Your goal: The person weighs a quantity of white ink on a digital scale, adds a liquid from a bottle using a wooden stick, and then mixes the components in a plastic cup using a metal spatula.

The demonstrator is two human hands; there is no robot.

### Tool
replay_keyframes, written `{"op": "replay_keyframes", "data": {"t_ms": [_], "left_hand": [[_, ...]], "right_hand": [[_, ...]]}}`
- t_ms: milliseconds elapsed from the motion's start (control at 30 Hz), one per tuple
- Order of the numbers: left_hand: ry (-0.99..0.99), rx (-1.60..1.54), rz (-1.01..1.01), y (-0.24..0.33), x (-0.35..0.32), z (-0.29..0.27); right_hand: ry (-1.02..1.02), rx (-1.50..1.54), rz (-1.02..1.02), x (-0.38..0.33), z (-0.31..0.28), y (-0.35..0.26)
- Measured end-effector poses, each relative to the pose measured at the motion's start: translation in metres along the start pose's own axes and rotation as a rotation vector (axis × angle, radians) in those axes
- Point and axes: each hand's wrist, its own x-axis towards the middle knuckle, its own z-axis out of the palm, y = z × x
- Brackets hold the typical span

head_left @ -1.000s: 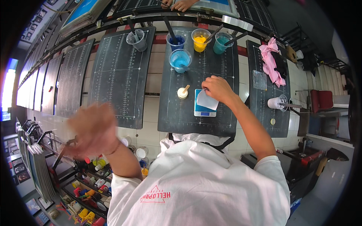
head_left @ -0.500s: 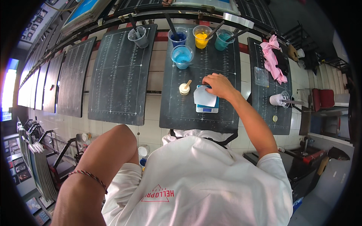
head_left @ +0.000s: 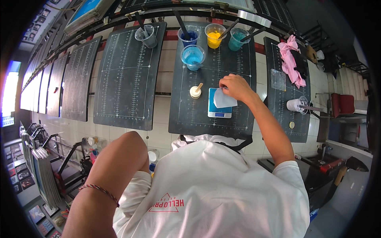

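Observation:
My right hand (head_left: pixel 236 87) reaches forward over a black gridded board (head_left: pixel 238 119) and grips the rim of a translucent plastic cup (head_left: pixel 223 99). The cup stands tilted on a small blue scale (head_left: pixel 219 111). Just left of the scale sits a small white jar with a wooden stick (head_left: pixel 195 92). My left forearm (head_left: pixel 113 174), with a braided bracelet at the wrist, is raised close to the camera at lower left. Its hand is out of the picture.
Cups of light blue (head_left: pixel 193 57), dark blue (head_left: pixel 188 36), yellow (head_left: pixel 214 37) and teal (head_left: pixel 238 39) paint stand at the board's far end. A clear cup (head_left: pixel 146 35) sits on the left board. A pink cloth (head_left: pixel 291 59) and white cup (head_left: pixel 295 105) lie on the right board.
My left arm has swung up from low on the left toward the camera, taking the hand out of view. My right hand stays on the cup at the scale.

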Motion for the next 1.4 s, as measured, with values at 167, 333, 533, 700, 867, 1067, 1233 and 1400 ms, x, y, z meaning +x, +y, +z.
{"op": "replay_keyframes", "data": {"t_ms": [167,333,533,700,867,1067,1233,1400], "left_hand": [[0.117,0.077,0.008,-0.015,-0.028,-0.008],[0.676,0.529,-0.474,-0.09,-0.123,-0.024],[0.586,1.141,-1.329,-0.201,-0.235,-0.043],[0.523,1.225,-1.315,-0.224,-0.274,-0.052],[0.613,0.984,-1.56,-0.221,-0.273,-0.052],[0.676,0.85,-1.746,-0.18,-0.288,-0.043],[0.823,0.77,-1.826,-0.159,-0.317,-0.04],[0.867,0.753,-1.791,-0.16,-0.32,-0.038]], "right_hand": [[0.041,0.075,0.009,-0.006,-0.012,0.0],[0.186,0.137,0.153,-0.037,-0.044,-0.019],[0.218,0.151,0.181,-0.054,-0.054,-0.042],[0.273,0.161,0.151,-0.056,-0.044,-0.044],[0.333,0.084,0.109,-0.041,-0.015,-0.027],[0.194,0.048,0.031,-0.02,0.001,-0.017],[0.123,0.046,0.032,-0.008,0.002,-0.018],[0.108,0.052,0.018,0.0,0.011,-0.017]]}}
